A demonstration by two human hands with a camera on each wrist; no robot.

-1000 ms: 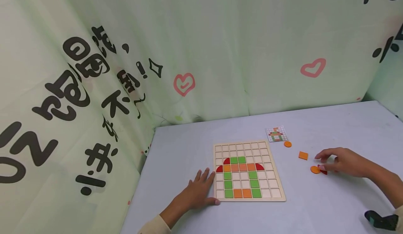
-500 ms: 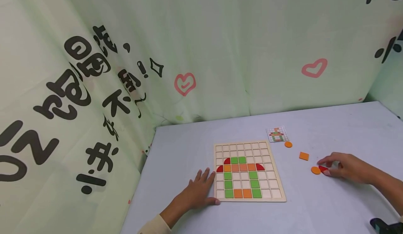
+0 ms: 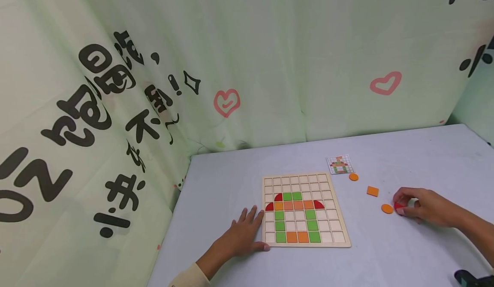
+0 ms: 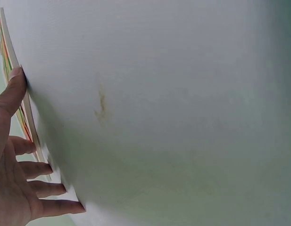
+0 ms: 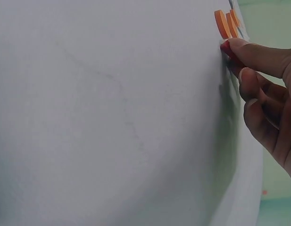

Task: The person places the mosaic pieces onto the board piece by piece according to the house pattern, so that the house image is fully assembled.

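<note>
My right hand [image 3: 426, 206] pinches a red piece [image 3: 398, 206] between thumb and index finger, just above or on the table; its full outline is partly hidden by the fingers. In the right wrist view the red piece [image 5: 232, 52] shows under the thumb. Just left of it lies an orange disc [image 3: 387, 209]. My left hand [image 3: 243, 233] rests with spread fingers against the left side of a wooden grid board [image 3: 333, 225], thumb at its lower left corner. Green, orange and red pieces lie in the board's cells, with rounded red ones at both sides.
An orange square [image 3: 372, 191] and another orange disc [image 3: 353, 177] lie right of the board. Behind it is a small printed pattern card [image 3: 340, 164]. A black object [image 3: 472, 278] shows at the lower right corner. A printed curtain [image 3: 270, 64] hangs behind the white table [image 3: 227, 179].
My right hand moved slightly right and down, then closed thumb and finger on the red piece, which now sits a little apart from the orange disc. The left hand stayed in place.
</note>
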